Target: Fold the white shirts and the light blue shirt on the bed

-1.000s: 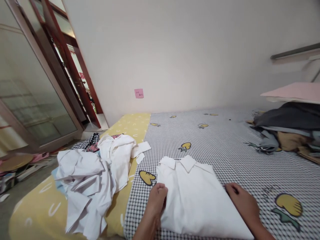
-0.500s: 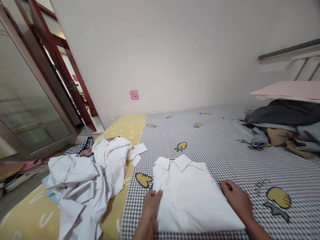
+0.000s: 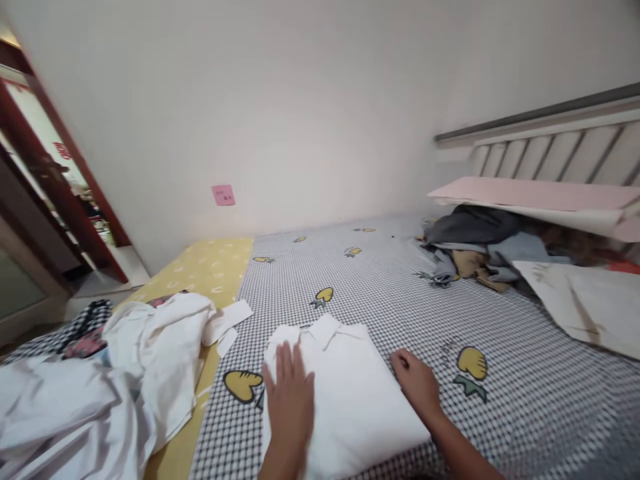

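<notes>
A white collared shirt (image 3: 355,400), folded into a rough rectangle, lies on the checked bedsheet (image 3: 310,267) with its collar toward the wall. My left hand (image 3: 289,397) rests flat on the shirt's left side just below the collar, fingers stretched out. At the shirt's right edge is my right hand (image 3: 415,380), its fingers curled closed; whether they pinch any cloth is hidden.
Crumpled white clothes (image 3: 155,353) lie at the left on the yellow sheet (image 3: 215,260). A pile of dark and tan clothes (image 3: 470,230) sits at the right beneath pink boards (image 3: 540,193), near a white bag (image 3: 590,300) and a headboard (image 3: 560,150).
The view has turned to the right. My left hand has gone from gripping the shirt's left edge to lying open on its front. My right hand stays at the right edge.
</notes>
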Motion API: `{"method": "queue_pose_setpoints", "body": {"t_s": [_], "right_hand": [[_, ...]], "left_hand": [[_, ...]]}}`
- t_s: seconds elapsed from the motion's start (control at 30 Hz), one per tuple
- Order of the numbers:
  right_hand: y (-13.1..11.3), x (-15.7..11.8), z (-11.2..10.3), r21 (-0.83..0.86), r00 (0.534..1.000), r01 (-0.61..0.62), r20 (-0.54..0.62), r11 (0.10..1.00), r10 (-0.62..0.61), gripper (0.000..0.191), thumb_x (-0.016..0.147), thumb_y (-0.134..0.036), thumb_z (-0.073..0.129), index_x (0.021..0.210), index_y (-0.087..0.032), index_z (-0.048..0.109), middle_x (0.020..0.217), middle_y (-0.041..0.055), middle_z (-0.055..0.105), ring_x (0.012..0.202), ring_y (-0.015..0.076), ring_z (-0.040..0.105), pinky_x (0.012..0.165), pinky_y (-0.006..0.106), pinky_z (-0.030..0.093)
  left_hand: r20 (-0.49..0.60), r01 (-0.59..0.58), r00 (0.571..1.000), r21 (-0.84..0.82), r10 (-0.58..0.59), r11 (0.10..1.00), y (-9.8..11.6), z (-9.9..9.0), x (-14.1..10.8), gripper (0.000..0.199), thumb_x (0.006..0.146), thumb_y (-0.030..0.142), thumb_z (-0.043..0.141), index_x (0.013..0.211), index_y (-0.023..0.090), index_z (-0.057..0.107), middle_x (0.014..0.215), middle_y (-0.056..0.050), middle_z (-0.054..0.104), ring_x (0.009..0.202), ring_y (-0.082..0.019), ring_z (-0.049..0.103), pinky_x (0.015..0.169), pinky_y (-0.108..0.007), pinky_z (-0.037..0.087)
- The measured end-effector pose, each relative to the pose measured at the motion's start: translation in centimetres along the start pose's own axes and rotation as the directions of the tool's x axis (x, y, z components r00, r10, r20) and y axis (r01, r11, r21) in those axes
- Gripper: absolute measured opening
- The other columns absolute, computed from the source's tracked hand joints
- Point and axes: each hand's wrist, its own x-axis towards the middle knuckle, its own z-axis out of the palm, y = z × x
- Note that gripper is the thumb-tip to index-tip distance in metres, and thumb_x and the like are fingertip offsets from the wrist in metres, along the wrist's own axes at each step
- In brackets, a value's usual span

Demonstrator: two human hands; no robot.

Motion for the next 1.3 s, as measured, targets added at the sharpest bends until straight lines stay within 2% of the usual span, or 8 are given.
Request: {"method": "queue_pose_setpoints", "body": {"t_s": [0.1, 0.2, 0.37, 0.57, 0.87, 1.1, 1.2, 1.3], "right_hand": [[0.2, 0.5, 0.1, 0.089, 1.0, -0.014, -0.001, 0.996, 0.014, 0.029, 0.084, -0.045, 0.045, 0.075, -0.025, 0.064, 0.076, 0.0021, 0.068, 0.074, 0.0204, 0.059, 0.062, 0.028, 0.035], [0.0, 2.1, -0.5, 0.187, 0.996, -0.074, 0.058, 0.979, 0.065, 0.028, 0.083, -0.043, 0.045, 0.078, -0.024, 0.065, 0.072, 0.002, 0.068, 0.068, 0.0185, 0.06, 0.057, 0.026, 0.038], [-1.9, 4.9, -1.4, 0.309, 0.983, -0.172, 0.109, 0.935, 0.144, 0.033, 0.089, -0.039, 0.037, 0.104, -0.021, 0.061, 0.082, 0.0028, 0.069, 0.057, 0.0137, 0.06, 0.047, 0.023, 0.037], [-5.3, 4.7, 2.8, 0.246, 0.989, -0.089, 0.137, 0.965, 0.057, 0.042, 0.082, -0.044, 0.063, 0.119, -0.024, 0.06, 0.101, 0.0042, 0.071, 0.08, 0.0162, 0.066, 0.059, 0.023, 0.043], [-6.6, 6.3, 3.8, -0.01, 0.988, -0.016, 0.151, 1.0, 0.017, 0.016, 0.091, -0.032, 0.055, 0.082, -0.021, 0.064, 0.081, 0.0008, 0.069, 0.08, 0.017, 0.063, 0.067, 0.025, 0.041], [-7.4, 5.2, 2.0, -0.279, 0.985, 0.022, 0.173, 0.96, 0.028, 0.03, 0.094, -0.018, 0.048, 0.12, -0.018, 0.064, 0.103, 0.0143, 0.073, 0.105, 0.0312, 0.064, 0.098, 0.053, 0.038], [-10.0, 3.1, 0.9, -0.358, 0.989, 0.148, 0.043, 0.922, -0.143, 0.059, 0.093, -0.006, 0.038, 0.149, -0.025, 0.042, 0.15, 0.0166, 0.049, 0.14, 0.0334, 0.04, 0.114, 0.061, 0.018], [-10.7, -0.6, 1.1, -0.421, 0.873, 0.454, 0.035, 0.785, -0.486, 0.063, 0.097, -0.014, 0.039, 0.155, -0.036, 0.032, 0.166, 0.0041, 0.024, 0.152, 0.0296, 0.017, 0.12, 0.059, 0.008]], "left_hand": [[0.073, -0.014, 0.997, 0.058, 0.01, 0.998, -2.1, 4.7, -1.5, 0.053, 0.098, 0.034, 0.032, 0.149, 0.02, 0.041, 0.159, -0.013, 0.037, 0.148, -0.031, 0.034, 0.117, -0.063, 0.029], [0.009, -0.049, 0.999, 0.093, 0.048, 0.994, -3.0, 6.2, -2.2, 0.053, 0.1, 0.036, 0.028, 0.15, 0.022, 0.038, 0.16, -0.012, 0.034, 0.149, -0.031, 0.032, 0.117, -0.062, 0.028], [-0.105, -0.067, 0.991, 0.104, 0.078, 0.992, -2.7, 5.7, -2.2, 0.053, 0.1, 0.034, 0.027, 0.148, 0.02, 0.042, 0.158, -0.014, 0.038, 0.149, -0.032, 0.032, 0.119, -0.062, 0.025], [-0.142, -0.065, 0.987, 0.092, 0.078, 0.994, -2.6, 5.9, -2.1, 0.052, 0.1, 0.033, 0.027, 0.146, 0.02, 0.046, 0.157, -0.014, 0.041, 0.147, -0.032, 0.036, 0.117, -0.062, 0.028], [-0.136, -0.07, 0.988, 0.048, 0.076, 0.996, -2.5, 5.8, -2.3, 0.05, 0.099, 0.029, 0.032, 0.147, 0.024, 0.045, 0.158, -0.014, 0.04, 0.147, -0.031, 0.036, 0.116, -0.063, 0.028], [-0.071, -0.099, 0.992, 0.044, 0.102, 0.994, -2.5, 5.3, -2.3, 0.05, 0.099, 0.027, 0.034, 0.149, 0.03, 0.041, 0.158, -0.01, 0.04, 0.147, -0.03, 0.035, 0.115, -0.064, 0.031], [-0.049, -0.105, 0.993, 0.047, 0.107, 0.993, -2.5, 5.1, -2.2, 0.05, 0.099, 0.027, 0.034, 0.149, 0.031, 0.04, 0.159, -0.008, 0.039, 0.147, -0.031, 0.035, 0.114, -0.065, 0.032], [-0.055, -0.118, 0.991, 0.049, 0.121, 0.992, -2.6, 5.1, -2.3, 0.05, 0.099, 0.025, 0.033, 0.149, 0.031, 0.039, 0.159, -0.006, 0.037, 0.148, -0.031, 0.034, 0.113, -0.066, 0.033]]}}
